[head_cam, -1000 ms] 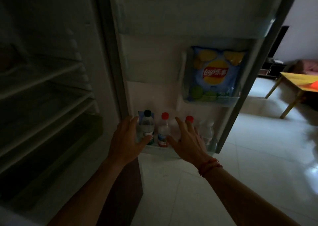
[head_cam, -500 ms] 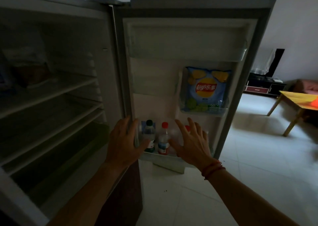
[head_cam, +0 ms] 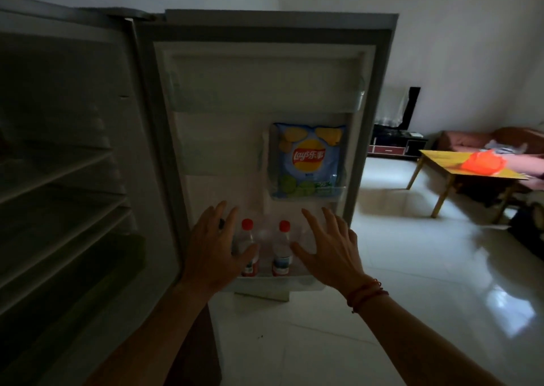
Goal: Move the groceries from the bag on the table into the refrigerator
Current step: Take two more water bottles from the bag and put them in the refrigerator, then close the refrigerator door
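1. Both hands are empty, fingers spread and relaxed. The left hand [head_cam: 216, 253] and right hand [head_cam: 329, 250] hover before the lowest door rack of the open refrigerator [head_cam: 59, 106].
2. Done, by the look of it: 2 red-capped bottles [head_cam: 281, 251] stand upright in that rack between the hands. A dark cap [head_cam: 221, 223] peeks out at 12 o'clock of the left hand, and a chips bag [head_cam: 307, 162] sits in the rack at 1 o'clock.
3. Possibly left: the orange bag [head_cam: 482, 163] lies on the yellow table [head_cam: 441, 159] at 3 o'clock, well apart. Whether it holds more groceries cannot be told.
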Available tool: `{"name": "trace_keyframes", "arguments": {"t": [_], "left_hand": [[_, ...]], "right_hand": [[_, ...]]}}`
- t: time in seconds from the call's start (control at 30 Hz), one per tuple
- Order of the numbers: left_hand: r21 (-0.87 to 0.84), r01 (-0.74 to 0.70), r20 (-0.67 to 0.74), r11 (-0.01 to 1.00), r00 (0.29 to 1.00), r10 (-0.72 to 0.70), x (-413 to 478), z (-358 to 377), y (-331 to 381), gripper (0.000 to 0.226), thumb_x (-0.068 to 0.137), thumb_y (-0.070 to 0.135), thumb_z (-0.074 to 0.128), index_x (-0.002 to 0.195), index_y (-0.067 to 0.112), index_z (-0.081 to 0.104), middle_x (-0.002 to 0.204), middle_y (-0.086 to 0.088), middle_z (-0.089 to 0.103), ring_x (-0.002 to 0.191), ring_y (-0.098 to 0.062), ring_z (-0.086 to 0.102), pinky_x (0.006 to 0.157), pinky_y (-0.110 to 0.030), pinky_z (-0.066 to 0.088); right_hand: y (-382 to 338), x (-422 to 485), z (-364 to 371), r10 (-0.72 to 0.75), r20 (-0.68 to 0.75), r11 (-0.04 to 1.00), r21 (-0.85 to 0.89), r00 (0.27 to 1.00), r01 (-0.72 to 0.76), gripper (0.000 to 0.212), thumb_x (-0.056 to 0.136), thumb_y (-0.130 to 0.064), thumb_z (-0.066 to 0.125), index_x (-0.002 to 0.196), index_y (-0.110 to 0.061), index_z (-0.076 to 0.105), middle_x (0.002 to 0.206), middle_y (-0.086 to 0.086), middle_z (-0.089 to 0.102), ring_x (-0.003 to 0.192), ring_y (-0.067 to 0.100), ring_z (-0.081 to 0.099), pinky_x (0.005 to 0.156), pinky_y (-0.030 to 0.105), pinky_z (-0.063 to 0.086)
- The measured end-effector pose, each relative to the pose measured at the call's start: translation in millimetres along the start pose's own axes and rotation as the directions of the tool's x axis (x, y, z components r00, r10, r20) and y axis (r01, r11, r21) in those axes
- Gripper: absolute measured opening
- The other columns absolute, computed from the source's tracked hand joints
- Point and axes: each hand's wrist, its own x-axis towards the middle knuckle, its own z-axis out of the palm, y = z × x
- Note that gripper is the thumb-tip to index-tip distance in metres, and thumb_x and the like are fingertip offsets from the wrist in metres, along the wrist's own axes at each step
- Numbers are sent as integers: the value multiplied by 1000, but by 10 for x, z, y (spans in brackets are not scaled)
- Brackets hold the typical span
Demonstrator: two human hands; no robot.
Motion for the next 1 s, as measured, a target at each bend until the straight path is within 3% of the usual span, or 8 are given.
{"name": "trace_keyframes", "arguments": {"t": [0.2, 0.33, 0.4, 0.57, 0.67, 1.0], "left_hand": [[-38, -131, 47, 991, 990, 132, 315, 179, 451, 84, 86, 72, 42, 143, 10, 46, 148, -19, 43, 136, -41, 39, 106, -55, 39], [-92, -171, 47, 981, 983, 175, 483, 235, 744, 89, 86, 79, 24, 144, 13, 43, 149, -18, 41, 136, -40, 38, 105, -58, 40], [-90, -181, 44, 979, 982, 185, 508, 244, 804, 91, 85, 81, 21, 145, 15, 41, 151, -16, 40, 138, -39, 36, 107, -57, 38], [-88, -217, 25, 972, 975, 220, 612, 305, 845, 89, 86, 78, 30, 142, 11, 47, 148, -19, 43, 135, -41, 40, 104, -58, 40], [-77, -225, 31, 971, 973, 227, 668, 337, 875, 90, 86, 78, 29, 141, 9, 48, 147, -20, 44, 135, -41, 40, 104, -58, 41], [37, -140, 22, 989, 990, 139, 618, 477, 1099, 88, 86, 78, 32, 142, 12, 48, 149, -17, 42, 138, -39, 37, 106, -55, 39]], "right_hand": [[416, -48, -279, 107, -61, 994, -27, 992, -108, 87, 79, -79, 34, 152, -35, 21, 159, 12, 22, 142, 36, 27, 110, 54, 32], [590, -84, -445, 177, -71, 982, -47, 982, -180, 94, 74, -84, 22, 153, -35, 20, 161, 16, 19, 145, 40, 23, 112, 57, 28], [657, -79, -460, 192, -72, 979, -56, 979, -196, 89, 77, -82, 28, 153, -37, 19, 161, 14, 19, 145, 39, 22, 113, 58, 28], [773, -31, -458, 205, -75, 973, -96, 976, -211, 83, 83, -78, 37, 153, -40, 14, 162, 12, 16, 146, 37, 21, 113, 55, 28], [825, 10, -479, 203, -65, 972, -106, 977, -209, 83, 82, -78, 34, 153, -39, 14, 162, 13, 16, 146, 37, 21, 113, 55, 28], [1205, 232, -470, 110, -35, 993, -37, 993, -111, 86, 78, -78, 32, 153, -37, 17, 161, 15, 18, 145, 39, 23, 112, 57, 30]]}}
